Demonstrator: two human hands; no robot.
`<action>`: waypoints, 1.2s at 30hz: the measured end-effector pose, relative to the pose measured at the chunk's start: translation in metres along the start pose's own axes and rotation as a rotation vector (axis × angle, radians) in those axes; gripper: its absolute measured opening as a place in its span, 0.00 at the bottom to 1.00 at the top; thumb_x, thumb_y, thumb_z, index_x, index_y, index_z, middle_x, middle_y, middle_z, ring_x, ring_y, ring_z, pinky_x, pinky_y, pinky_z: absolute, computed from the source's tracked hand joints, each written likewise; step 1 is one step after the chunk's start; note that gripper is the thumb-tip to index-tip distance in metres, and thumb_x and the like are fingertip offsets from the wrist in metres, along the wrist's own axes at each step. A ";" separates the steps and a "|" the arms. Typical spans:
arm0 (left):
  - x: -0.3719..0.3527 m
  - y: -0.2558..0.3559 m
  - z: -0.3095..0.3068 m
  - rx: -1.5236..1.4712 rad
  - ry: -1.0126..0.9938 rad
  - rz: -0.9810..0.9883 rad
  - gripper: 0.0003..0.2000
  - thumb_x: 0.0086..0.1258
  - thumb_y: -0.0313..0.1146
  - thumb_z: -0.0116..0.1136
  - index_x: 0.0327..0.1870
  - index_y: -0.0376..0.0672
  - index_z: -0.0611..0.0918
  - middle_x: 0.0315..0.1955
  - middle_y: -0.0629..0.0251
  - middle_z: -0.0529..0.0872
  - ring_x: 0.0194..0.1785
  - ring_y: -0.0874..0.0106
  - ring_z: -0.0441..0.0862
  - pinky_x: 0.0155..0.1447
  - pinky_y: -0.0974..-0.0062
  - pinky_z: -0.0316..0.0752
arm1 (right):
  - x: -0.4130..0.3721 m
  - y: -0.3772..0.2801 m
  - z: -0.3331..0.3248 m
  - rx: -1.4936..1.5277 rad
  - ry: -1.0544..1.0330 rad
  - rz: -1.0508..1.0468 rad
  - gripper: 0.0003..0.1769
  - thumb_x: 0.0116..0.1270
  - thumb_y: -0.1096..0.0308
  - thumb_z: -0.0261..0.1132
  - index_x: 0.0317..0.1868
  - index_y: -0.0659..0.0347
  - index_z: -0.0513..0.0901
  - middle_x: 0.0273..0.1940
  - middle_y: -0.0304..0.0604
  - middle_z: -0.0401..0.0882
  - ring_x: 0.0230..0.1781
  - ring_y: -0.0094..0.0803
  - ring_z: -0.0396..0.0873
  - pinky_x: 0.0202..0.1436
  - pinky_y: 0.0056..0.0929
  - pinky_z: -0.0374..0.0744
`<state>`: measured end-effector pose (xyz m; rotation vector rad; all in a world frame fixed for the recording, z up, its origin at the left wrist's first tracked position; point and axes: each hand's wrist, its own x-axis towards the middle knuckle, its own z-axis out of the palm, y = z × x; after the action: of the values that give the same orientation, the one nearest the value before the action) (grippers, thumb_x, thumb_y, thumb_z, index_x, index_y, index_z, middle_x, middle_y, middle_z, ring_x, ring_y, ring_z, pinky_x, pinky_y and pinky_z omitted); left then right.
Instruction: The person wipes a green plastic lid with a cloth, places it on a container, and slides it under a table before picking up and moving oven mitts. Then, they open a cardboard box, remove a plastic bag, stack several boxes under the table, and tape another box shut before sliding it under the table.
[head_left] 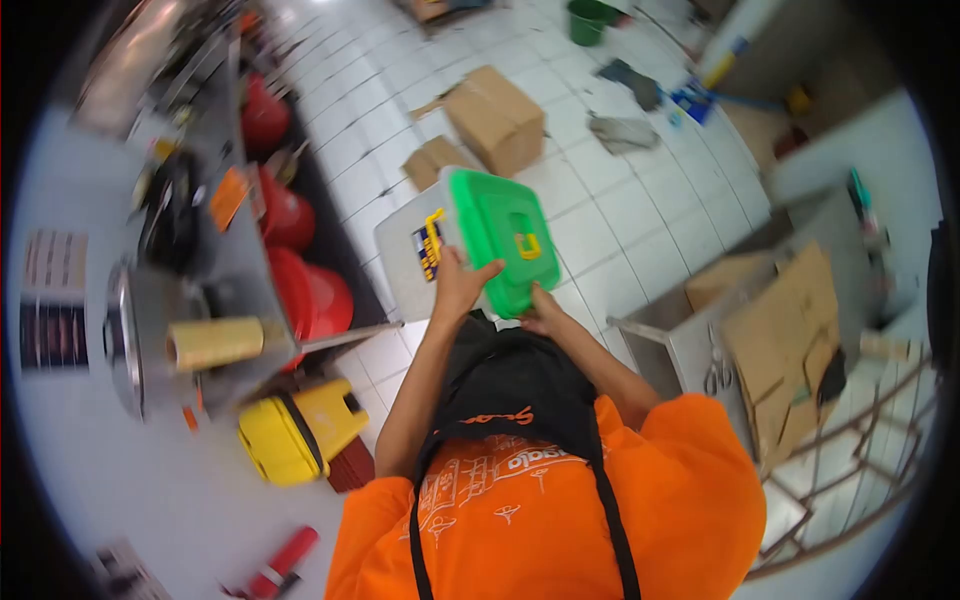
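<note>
Left hand: the left hand (458, 285) grips the near side of the container, thumb on the lid.
Right hand: the right hand (542, 312) grasps the lid's near corner.
Container: the translucent plastic container (400, 240) is held up before the person, above the floor, tipped sideways; its green lid (507, 240) faces right, a dark-and-yellow label (428, 250) showing on the body.
Tiled floor: beyond the container, a cardboard box (497, 118) rests on the white tiles (615, 225).
Left: a metal table (238, 278) carries a roll of film (215, 343); red tubs (310, 297) sit beneath its edge.
Right: scissors (715, 372) beside flattened cardboard (785, 335).
</note>
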<state>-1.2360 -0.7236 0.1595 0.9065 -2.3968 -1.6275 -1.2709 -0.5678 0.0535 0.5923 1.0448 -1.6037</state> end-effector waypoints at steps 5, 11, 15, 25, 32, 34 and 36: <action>0.059 -0.030 0.022 -0.098 -0.211 0.061 0.26 0.54 0.29 0.71 0.52 0.30 0.72 0.46 0.55 0.80 0.48 0.68 0.80 0.52 0.70 0.76 | 0.055 -0.002 -0.018 0.084 0.055 0.023 0.26 0.77 0.43 0.37 0.44 0.56 0.71 0.23 0.41 0.72 0.18 0.27 0.67 0.19 0.25 0.65; 0.140 -0.005 0.073 -0.124 -0.552 0.181 0.26 0.54 0.20 0.61 0.58 0.31 0.71 0.48 0.55 0.81 0.50 0.66 0.80 0.55 0.70 0.75 | 0.085 -0.043 -0.023 -0.454 0.506 -0.180 0.24 0.74 0.54 0.50 0.57 0.68 0.66 0.28 0.49 0.79 0.24 0.33 0.77 0.23 0.32 0.75; 0.184 0.010 0.094 -0.070 -0.582 0.338 0.27 0.55 0.19 0.55 0.60 0.32 0.70 0.49 0.55 0.81 0.51 0.66 0.80 0.56 0.70 0.74 | 0.101 -0.070 -0.027 -0.451 0.735 -0.180 0.32 0.71 0.59 0.53 0.69 0.68 0.55 0.31 0.52 0.82 0.26 0.33 0.81 0.23 0.32 0.76; 0.281 0.081 0.150 0.051 -0.672 0.165 0.20 0.54 0.30 0.71 0.45 0.34 0.76 0.38 0.60 0.83 0.39 0.71 0.81 0.46 0.73 0.76 | 0.016 -0.093 -0.139 0.400 0.808 -0.612 0.15 0.64 0.74 0.51 0.51 0.57 0.70 0.34 0.46 0.77 0.22 0.30 0.78 0.24 0.30 0.81; 0.303 0.146 0.188 -0.007 -0.649 0.103 0.15 0.53 0.29 0.72 0.35 0.37 0.75 0.31 0.64 0.81 0.32 0.75 0.77 0.40 0.76 0.73 | 0.004 -0.110 -0.219 0.312 1.169 -0.475 0.24 0.74 0.48 0.51 0.47 0.63 0.80 0.27 0.43 0.76 0.19 0.29 0.76 0.28 0.30 0.80; 0.312 0.183 0.187 -0.024 -0.708 0.059 0.15 0.53 0.29 0.72 0.35 0.38 0.74 0.31 0.65 0.81 0.33 0.77 0.77 0.39 0.78 0.73 | 0.035 -0.140 -0.259 0.073 1.195 -0.627 0.31 0.71 0.42 0.51 0.47 0.65 0.81 0.33 0.43 0.81 0.29 0.26 0.77 0.36 0.28 0.76; 0.326 0.215 0.186 -0.006 -0.677 0.070 0.15 0.54 0.28 0.70 0.36 0.38 0.74 0.32 0.65 0.81 0.35 0.77 0.78 0.41 0.78 0.74 | 0.046 -0.204 -0.277 0.071 1.030 -0.490 0.41 0.70 0.34 0.45 0.64 0.64 0.70 0.54 0.55 0.75 0.55 0.41 0.73 0.60 0.39 0.69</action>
<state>-1.6662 -0.6904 0.1930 0.2738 -2.7671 -2.1726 -1.5153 -0.3464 -0.0535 1.3634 2.0025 -1.7565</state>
